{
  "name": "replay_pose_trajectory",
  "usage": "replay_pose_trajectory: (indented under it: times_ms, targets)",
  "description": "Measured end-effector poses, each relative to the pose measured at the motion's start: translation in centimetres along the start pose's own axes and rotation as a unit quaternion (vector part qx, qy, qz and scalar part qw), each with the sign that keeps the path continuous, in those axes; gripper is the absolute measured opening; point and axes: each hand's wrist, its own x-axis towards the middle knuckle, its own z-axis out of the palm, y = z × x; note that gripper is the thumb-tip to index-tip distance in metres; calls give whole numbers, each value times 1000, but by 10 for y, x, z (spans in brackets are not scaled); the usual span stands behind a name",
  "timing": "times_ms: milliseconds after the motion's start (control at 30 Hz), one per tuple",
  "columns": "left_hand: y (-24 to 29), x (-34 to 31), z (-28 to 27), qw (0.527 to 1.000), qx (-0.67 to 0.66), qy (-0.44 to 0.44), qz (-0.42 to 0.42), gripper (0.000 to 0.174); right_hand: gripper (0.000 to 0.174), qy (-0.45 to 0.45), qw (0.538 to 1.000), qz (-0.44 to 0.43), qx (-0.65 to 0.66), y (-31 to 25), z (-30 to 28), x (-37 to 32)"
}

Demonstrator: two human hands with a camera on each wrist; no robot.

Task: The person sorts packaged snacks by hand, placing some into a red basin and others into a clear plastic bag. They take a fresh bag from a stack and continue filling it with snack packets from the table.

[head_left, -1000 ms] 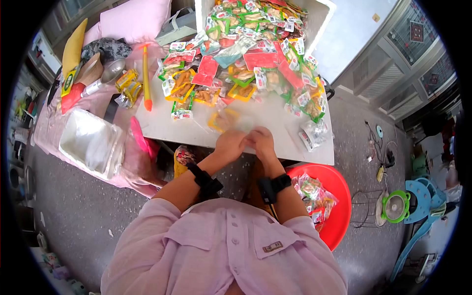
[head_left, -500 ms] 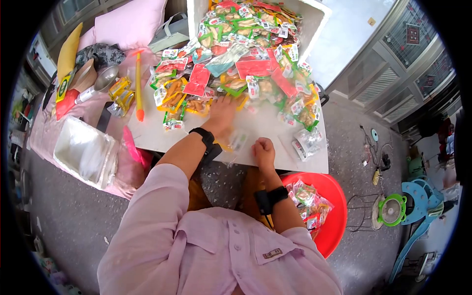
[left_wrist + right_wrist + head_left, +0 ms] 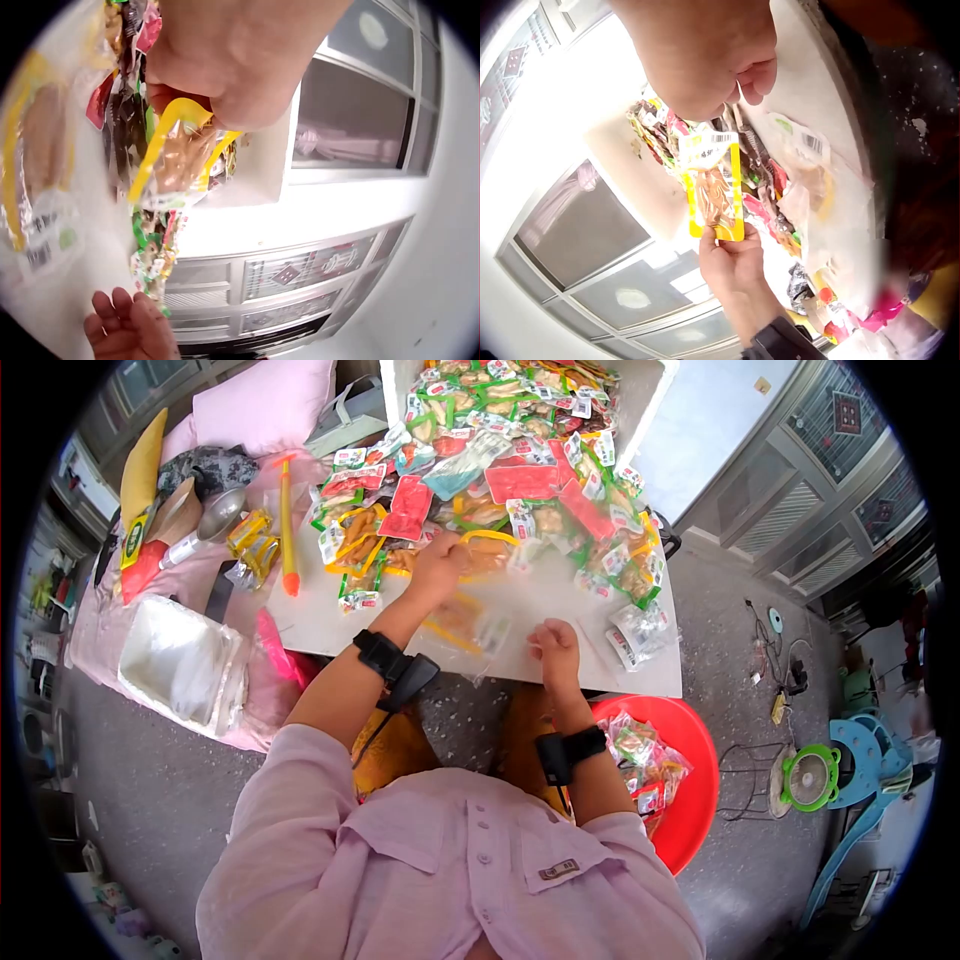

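Note:
My left hand (image 3: 438, 570) pinches a yellow-edged snack packet (image 3: 715, 195) by one end, lifted over the near side of the pile. Brown food shows through the packet's clear front, and a white label with a barcode is at its far end. Closer to the table's front edge lies another yellow-edged clear packet (image 3: 458, 622). To its right, my right hand (image 3: 556, 650) is held over the front of the table, fingers loosely curled around nothing. Behind both hands spreads a heap of snack packets (image 3: 405, 510) with red, green and yellow edges.
A white foam box (image 3: 648, 420) spills packets onto the white table (image 3: 545, 595). Below the right front edge sits a red basin (image 3: 700, 780) with packets inside. Clear wrappers (image 3: 640, 635) lie at the table's right; a foam tray (image 3: 165, 655) is on the left.
My hands were together at the table's front. The left then reached into the heap and now holds a packet up from it. The right hand has moved slightly right and its fingers have loosened.

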Motion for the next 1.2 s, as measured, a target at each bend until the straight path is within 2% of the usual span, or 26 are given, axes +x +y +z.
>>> replay_pose_trajectory:
  times_ms: [67,167,200,267,300,367,467,567,600,700,767,800,833,867,900,1000,1200]
  targets:
    - [-3,-7,-7,981,-145,-29,-124,7,23,-2,1000,-3,15,-5,-3,0]
    - [-7,-25,-11,920,-296,-68,-247,8,26,-22,996,43,74,-30,-1,-7]
    - [-2,-32,-11,907,-314,-69,-270,8,29,-45,992,69,96,-38,-2,-9]
    - [19,-45,-11,879,-351,-72,-314,8,27,-144,967,93,188,-43,-7,-10]
    - [24,-49,-11,872,-353,-100,-323,7,26,-192,948,103,233,-44,-9,-11]
    - [31,-56,-12,857,-357,-154,-338,7,23,-195,950,103,219,-37,-12,-10]
    - [13,-74,-1,864,-371,-181,-290,8,21,-176,958,103,201,-33,-16,-14]
    - [-7,-101,17,869,-384,-120,-288,9,21,-145,963,110,199,-24,-30,-22]
    - [26,-106,12,832,-423,-103,-345,10,21,-133,964,114,201,-19,-37,-25]
    - [2,-120,7,890,-303,-181,-289,14,22,-124,955,122,241,-10,-54,-32]
    - [2,-129,9,955,-132,-170,-204,17,22,-121,954,106,252,-8,-62,-36]
    - [3,-133,10,973,-43,-162,-158,19,22,-126,952,101,258,-7,-66,-37]
    - [2,-135,13,989,50,-128,-45,22,22,-129,950,97,265,-7,-69,-38]
    - [0,-137,16,983,143,-92,71,24,21,-106,953,104,263,-7,-70,-39]
    - [4,-137,17,953,233,-55,184,26,21,-102,952,103,268,-5,-71,-39]
    - [22,-139,19,944,277,-117,136,23,21,-89,951,100,277,2,-74,-38]
    - [8,-134,24,933,322,-159,40,10,21,-55,949,111,290,6,-74,-42]
